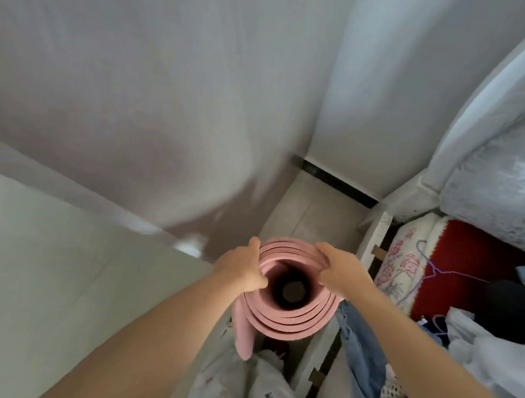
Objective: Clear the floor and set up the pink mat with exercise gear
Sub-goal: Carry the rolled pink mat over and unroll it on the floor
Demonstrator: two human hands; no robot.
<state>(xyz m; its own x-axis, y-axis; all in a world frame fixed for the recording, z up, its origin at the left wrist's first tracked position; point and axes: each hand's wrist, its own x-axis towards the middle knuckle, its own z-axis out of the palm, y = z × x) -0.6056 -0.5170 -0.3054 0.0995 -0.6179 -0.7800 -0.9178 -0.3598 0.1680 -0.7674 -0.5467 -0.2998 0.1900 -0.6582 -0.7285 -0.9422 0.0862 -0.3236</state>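
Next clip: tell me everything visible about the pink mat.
The pink mat is rolled into a loose spiral of several layers, seen end-on from above, standing roughly upright with a dark hollow core. It looks like matte foam. Its outer loose edge hangs down on the lower left side. The left hand grips the rim on one side and the right hand grips the opposite rim. It sits in a narrow gap between a wall and a bed.
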